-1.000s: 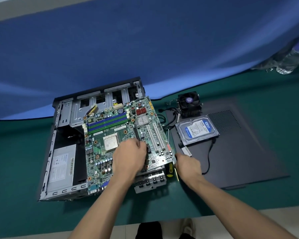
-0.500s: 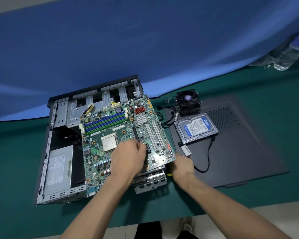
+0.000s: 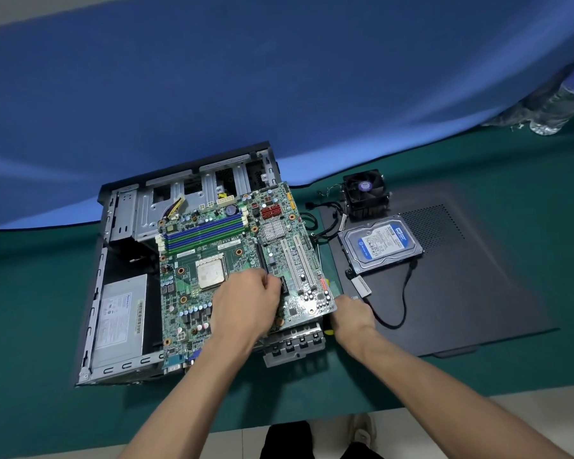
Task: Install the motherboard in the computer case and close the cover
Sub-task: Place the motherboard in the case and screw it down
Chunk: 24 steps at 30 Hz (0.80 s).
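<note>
Green motherboard (image 3: 242, 260) is hovering tilted over the case (image 3: 120, 260) — left hand (image 3: 246, 306) gripping its middle, right hand (image 3: 352, 313) pinching its corner; lowering level — ports first — looks wisest.

One motherboard (image 3: 232, 260) sits over one open computer case (image 3: 120, 260), which holds one power supply (image 3: 120, 319). To the right lie one case cover (image 3: 461, 286), one hard drive (image 3: 381, 245) and one cooler fan (image 3: 365, 193). Far right stands one plastic bottle (image 3: 560, 97). Two hands, left (image 3: 246, 303) and right (image 3: 352, 313), are in view.
</note>
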Tool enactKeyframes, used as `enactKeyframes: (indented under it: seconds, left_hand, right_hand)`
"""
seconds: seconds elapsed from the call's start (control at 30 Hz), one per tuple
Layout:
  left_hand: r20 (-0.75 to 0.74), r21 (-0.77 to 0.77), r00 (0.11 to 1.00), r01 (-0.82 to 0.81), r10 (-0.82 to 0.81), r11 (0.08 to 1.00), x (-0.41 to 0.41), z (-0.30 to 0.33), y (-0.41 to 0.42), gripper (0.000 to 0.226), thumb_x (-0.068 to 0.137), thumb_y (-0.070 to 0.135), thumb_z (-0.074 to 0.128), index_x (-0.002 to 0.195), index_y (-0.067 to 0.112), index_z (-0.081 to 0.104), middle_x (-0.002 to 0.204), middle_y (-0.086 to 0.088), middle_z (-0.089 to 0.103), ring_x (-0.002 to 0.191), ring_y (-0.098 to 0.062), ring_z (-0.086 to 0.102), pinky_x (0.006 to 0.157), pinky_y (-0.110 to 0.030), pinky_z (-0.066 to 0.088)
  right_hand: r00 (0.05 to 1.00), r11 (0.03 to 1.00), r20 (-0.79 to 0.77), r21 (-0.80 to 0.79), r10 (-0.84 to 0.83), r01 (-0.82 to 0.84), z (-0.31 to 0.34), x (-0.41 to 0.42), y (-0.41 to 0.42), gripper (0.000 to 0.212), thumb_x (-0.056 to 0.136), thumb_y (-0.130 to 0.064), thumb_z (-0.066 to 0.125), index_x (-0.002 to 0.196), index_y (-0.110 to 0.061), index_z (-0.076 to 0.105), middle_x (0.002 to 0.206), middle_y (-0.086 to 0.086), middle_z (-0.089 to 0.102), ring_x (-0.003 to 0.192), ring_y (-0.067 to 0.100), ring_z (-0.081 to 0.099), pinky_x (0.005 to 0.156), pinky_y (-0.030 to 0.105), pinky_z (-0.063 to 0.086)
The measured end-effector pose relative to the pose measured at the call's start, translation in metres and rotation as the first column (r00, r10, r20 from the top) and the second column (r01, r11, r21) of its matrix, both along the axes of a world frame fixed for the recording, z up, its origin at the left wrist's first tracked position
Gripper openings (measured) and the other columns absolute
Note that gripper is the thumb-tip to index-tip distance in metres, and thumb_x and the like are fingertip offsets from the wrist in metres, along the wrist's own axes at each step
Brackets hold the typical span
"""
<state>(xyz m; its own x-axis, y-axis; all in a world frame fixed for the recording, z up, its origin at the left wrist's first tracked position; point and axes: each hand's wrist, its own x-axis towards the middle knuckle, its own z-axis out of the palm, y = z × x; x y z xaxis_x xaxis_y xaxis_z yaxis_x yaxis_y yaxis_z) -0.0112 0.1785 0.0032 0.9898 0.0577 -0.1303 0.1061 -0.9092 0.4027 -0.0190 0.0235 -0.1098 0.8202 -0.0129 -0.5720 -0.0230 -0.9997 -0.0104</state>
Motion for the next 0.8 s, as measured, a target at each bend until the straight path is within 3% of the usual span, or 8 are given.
enactKeyframes:
  seconds: [0.17, 0.33, 0.4, 0.47, 0.57, 0.67, 0.8]
  left_hand:
    - [0.041, 0.013, 0.999, -0.010, 0.010, 1.000, 0.000, -0.002, -0.001, 0.041, 0.092, 0.023, 0.043, 0.051, 0.017, 0.046, 0.042, 0.005, 0.045, 0.037, -0.010, 0.040, 0.039, -0.018, 0.027]
    - [0.061, 0.022, 0.998, -0.032, 0.030, 0.999, 0.002, -0.006, -0.001, 0.042, 0.090, 0.022, 0.045, 0.049, 0.018, 0.044, 0.039, 0.007, 0.041, 0.034, -0.009, 0.035, 0.036, -0.017, 0.023]
    - [0.068, 0.027, 0.997, -0.037, 0.035, 0.999, 0.002, -0.006, -0.001, 0.042, 0.090, 0.022, 0.046, 0.048, 0.018, 0.043, 0.039, 0.007, 0.040, 0.034, -0.009, 0.034, 0.037, -0.018, 0.023]
    - [0.077, 0.044, 0.996, -0.045, 0.041, 0.998, 0.002, -0.007, -0.001, 0.041, 0.090, 0.023, 0.046, 0.049, 0.017, 0.042, 0.040, 0.006, 0.040, 0.035, -0.010, 0.034, 0.039, -0.019, 0.023]
    - [0.075, 0.044, 0.996, -0.056, 0.053, 0.997, 0.002, -0.007, -0.002, 0.041, 0.090, 0.023, 0.046, 0.049, 0.017, 0.042, 0.041, 0.006, 0.040, 0.036, -0.010, 0.034, 0.040, -0.019, 0.023]
    - [0.075, 0.046, 0.995, -0.064, 0.060, 0.997, 0.002, -0.008, -0.001, 0.040, 0.089, 0.024, 0.047, 0.050, 0.017, 0.042, 0.042, 0.005, 0.042, 0.037, -0.011, 0.035, 0.040, -0.020, 0.024]
    - [0.075, 0.047, 0.995, -0.071, 0.067, 0.996, 0.002, -0.008, -0.001, 0.039, 0.089, 0.025, 0.046, 0.051, 0.015, 0.044, 0.044, 0.002, 0.046, 0.039, -0.014, 0.040, 0.041, -0.021, 0.028]
  right_hand:
    - [0.995, 0.996, 0.057, -0.036, 0.082, -0.080, -0.003, -0.006, -0.005, 0.037, 0.092, 0.005, 0.048, 0.128, -0.002, 0.049, 0.124, 0.010, 0.059, 0.108, 0.022, 0.063, 0.082, 0.030, 0.052]
    - [0.984, 0.990, 0.121, -0.071, 0.133, -0.125, 0.000, -0.017, -0.015, 0.074, 0.088, 0.008, 0.045, 0.151, -0.002, 0.008, 0.112, 0.005, 0.065, 0.089, 0.019, 0.065, 0.062, 0.027, 0.046]
    - [0.981, 0.983, 0.099, -0.089, 0.167, -0.158, 0.002, -0.019, -0.017, 0.078, 0.088, 0.007, 0.044, 0.152, -0.004, 0.001, 0.093, 0.002, 0.065, 0.068, 0.016, 0.056, 0.048, 0.025, 0.035]
    - [0.979, 0.982, 0.091, -0.079, 0.180, -0.173, 0.002, -0.017, -0.019, 0.078, 0.089, 0.004, 0.044, 0.151, -0.004, -0.001, 0.092, 0.002, 0.064, 0.068, 0.015, 0.056, 0.048, 0.026, 0.034]
    - [0.992, 0.995, 0.089, 0.022, 0.090, -0.092, 0.000, -0.013, -0.018, 0.074, 0.089, 0.005, 0.045, 0.151, -0.006, 0.006, 0.107, 0.007, 0.066, 0.089, 0.022, 0.065, 0.061, 0.030, 0.042]
    - [0.993, 0.984, 0.086, 0.165, -0.079, 0.064, -0.003, -0.010, -0.013, 0.056, 0.085, 0.010, 0.049, 0.137, -0.004, 0.032, 0.104, 0.010, 0.067, 0.092, 0.026, 0.065, 0.064, 0.032, 0.043]
    - [0.990, 0.988, 0.113, 0.139, -0.082, 0.066, -0.003, -0.008, -0.012, 0.042, 0.084, 0.014, 0.048, 0.123, -0.001, 0.044, 0.106, 0.011, 0.068, 0.096, 0.027, 0.066, 0.071, 0.032, 0.048]
